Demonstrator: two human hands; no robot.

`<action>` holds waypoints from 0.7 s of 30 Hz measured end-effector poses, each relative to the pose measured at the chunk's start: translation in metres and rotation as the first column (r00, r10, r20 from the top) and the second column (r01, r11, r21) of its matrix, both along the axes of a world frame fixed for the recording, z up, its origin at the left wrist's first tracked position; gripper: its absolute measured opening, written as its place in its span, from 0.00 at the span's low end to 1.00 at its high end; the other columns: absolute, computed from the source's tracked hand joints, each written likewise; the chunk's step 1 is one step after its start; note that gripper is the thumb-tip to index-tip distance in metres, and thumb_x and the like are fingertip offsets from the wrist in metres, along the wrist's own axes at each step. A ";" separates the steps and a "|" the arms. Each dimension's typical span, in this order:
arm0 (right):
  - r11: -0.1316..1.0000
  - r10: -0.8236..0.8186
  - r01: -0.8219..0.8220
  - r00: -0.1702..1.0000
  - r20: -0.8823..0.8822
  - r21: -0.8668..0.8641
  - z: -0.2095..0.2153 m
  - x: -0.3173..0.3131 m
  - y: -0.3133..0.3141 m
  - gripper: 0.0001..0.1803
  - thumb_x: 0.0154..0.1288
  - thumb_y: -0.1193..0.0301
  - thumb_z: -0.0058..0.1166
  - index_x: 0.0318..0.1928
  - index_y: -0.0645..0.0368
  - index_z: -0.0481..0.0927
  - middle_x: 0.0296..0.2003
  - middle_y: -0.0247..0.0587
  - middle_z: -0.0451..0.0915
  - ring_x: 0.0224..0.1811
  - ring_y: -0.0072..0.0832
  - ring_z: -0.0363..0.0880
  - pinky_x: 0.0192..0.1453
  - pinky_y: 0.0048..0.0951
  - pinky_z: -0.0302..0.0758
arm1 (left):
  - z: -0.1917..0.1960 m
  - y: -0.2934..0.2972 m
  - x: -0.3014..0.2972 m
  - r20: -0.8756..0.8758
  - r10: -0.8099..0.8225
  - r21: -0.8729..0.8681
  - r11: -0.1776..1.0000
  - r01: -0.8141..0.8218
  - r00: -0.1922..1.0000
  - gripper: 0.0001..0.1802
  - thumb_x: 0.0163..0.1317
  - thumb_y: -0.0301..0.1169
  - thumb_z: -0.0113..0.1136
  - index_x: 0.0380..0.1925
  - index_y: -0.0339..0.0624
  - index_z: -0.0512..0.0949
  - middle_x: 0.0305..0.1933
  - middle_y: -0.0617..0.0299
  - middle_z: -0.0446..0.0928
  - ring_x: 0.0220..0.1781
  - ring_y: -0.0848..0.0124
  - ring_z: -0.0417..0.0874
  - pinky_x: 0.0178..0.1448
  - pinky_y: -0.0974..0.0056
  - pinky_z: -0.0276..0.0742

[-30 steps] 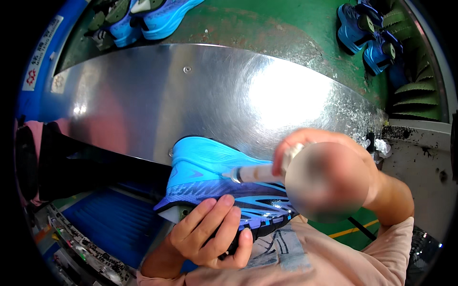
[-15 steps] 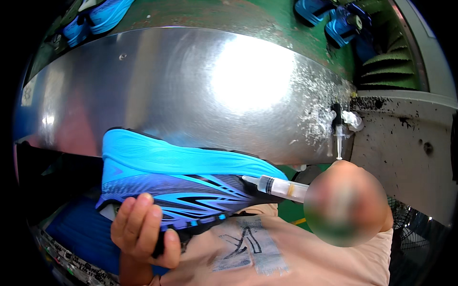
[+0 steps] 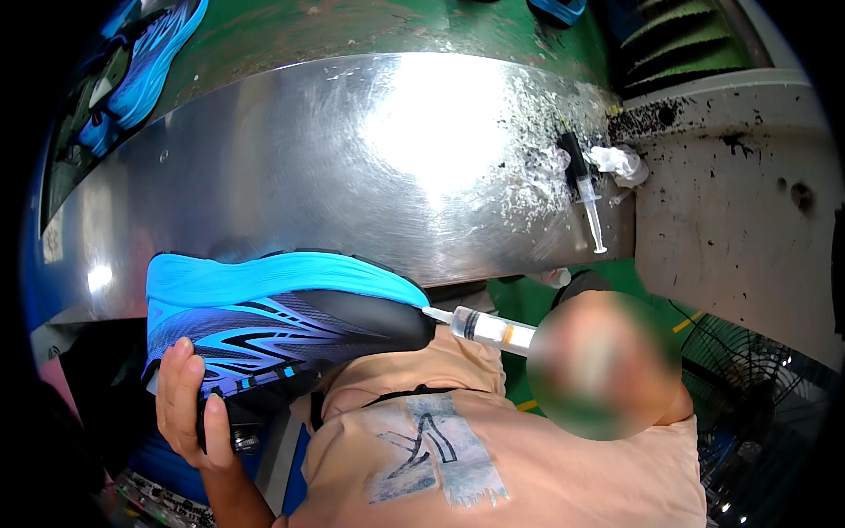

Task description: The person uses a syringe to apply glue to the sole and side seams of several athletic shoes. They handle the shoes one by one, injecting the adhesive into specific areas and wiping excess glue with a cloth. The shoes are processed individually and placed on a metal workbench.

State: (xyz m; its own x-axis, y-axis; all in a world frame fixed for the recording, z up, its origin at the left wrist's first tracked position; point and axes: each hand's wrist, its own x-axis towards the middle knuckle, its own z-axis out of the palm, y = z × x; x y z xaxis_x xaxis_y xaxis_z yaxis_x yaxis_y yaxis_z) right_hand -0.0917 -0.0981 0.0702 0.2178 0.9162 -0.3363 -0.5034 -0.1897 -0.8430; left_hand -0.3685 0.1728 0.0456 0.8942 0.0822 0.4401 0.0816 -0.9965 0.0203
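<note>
A blue running shoe (image 3: 282, 321) is gripped at its heel by the left hand (image 3: 189, 409), sole turned away. A syringe (image 3: 484, 327) is held against its black toe by the right hand (image 3: 607, 365); that hand is blurred, so finger state cannot be told.

The right hand (image 3: 607, 365) is blurred out, so its grip on the syringe (image 3: 482, 326) cannot be told. The left hand (image 3: 189, 409) covers the heel of the blue shoe (image 3: 282, 321). More shoes (image 3: 132, 70) are cut off at the upper edge.
</note>
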 end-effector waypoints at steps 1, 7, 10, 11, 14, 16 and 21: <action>1.000 -0.010 0.010 1.000 0.013 0.012 -0.001 -0.001 0.000 0.46 0.58 0.34 0.43 0.53 0.69 0.69 0.43 0.38 0.73 0.41 0.18 0.73 0.44 0.21 0.69 | 0.002 0.001 0.004 0.005 -0.031 0.042 0.999 0.030 1.000 0.20 0.64 0.36 0.58 0.48 0.38 0.61 0.51 0.42 0.73 0.49 0.44 0.80 0.50 0.45 0.81; 0.998 0.036 -0.036 0.999 -0.007 0.053 -0.002 0.002 0.000 0.45 0.59 0.35 0.42 0.53 0.70 0.69 0.43 0.38 0.74 0.43 0.18 0.73 0.45 0.21 0.69 | 0.005 0.006 0.006 0.004 -0.052 0.026 0.998 0.052 0.999 0.26 0.60 0.35 0.64 0.50 0.37 0.61 0.51 0.42 0.73 0.49 0.44 0.80 0.50 0.46 0.81; 0.996 0.045 -0.043 0.999 -0.022 0.077 -0.006 0.004 -0.006 0.45 0.61 0.35 0.41 0.53 0.70 0.68 0.44 0.39 0.73 0.44 0.18 0.72 0.46 0.21 0.69 | 0.004 0.006 0.012 0.014 -0.054 0.024 0.998 0.053 0.998 0.27 0.59 0.36 0.64 0.50 0.38 0.62 0.51 0.42 0.73 0.49 0.45 0.80 0.50 0.46 0.81; 0.996 0.023 -0.022 1.000 -0.014 0.088 -0.006 0.005 -0.005 0.45 0.61 0.35 0.40 0.53 0.70 0.68 0.42 0.39 0.74 0.42 0.18 0.72 0.45 0.21 0.70 | 0.004 0.005 0.014 0.020 -0.046 0.025 0.999 0.045 0.999 0.27 0.59 0.36 0.65 0.50 0.38 0.62 0.51 0.42 0.73 0.49 0.45 0.80 0.50 0.46 0.81; 0.963 -0.108 0.117 0.993 -0.050 0.241 -0.007 0.014 0.002 0.45 0.63 0.33 0.35 0.52 0.69 0.67 0.32 0.35 0.73 0.32 0.17 0.71 0.34 0.19 0.69 | 0.007 0.007 0.025 0.032 -0.059 0.006 0.998 0.058 0.998 0.28 0.57 0.36 0.66 0.51 0.37 0.63 0.52 0.41 0.73 0.49 0.44 0.80 0.52 0.45 0.79; 0.847 -0.170 0.231 0.971 -0.167 0.478 -0.006 0.033 0.016 0.40 0.64 0.35 0.35 0.53 0.62 0.66 0.22 0.31 0.69 0.21 0.15 0.64 0.23 0.18 0.62 | 0.016 0.011 0.036 0.018 -0.057 -0.046 0.997 0.058 0.998 0.30 0.55 0.36 0.68 0.52 0.37 0.64 0.51 0.41 0.74 0.49 0.43 0.80 0.54 0.45 0.78; 0.737 -0.503 0.400 0.863 0.046 0.545 0.002 0.075 0.036 0.35 0.64 0.37 0.44 0.55 0.54 0.64 0.21 0.29 0.68 0.17 0.18 0.60 0.17 0.20 0.56 | 0.025 0.070 0.098 0.210 0.191 -0.219 0.965 -0.144 0.959 0.34 0.39 0.26 0.76 0.49 0.38 0.72 0.48 0.48 0.78 0.51 0.54 0.80 0.59 0.55 0.72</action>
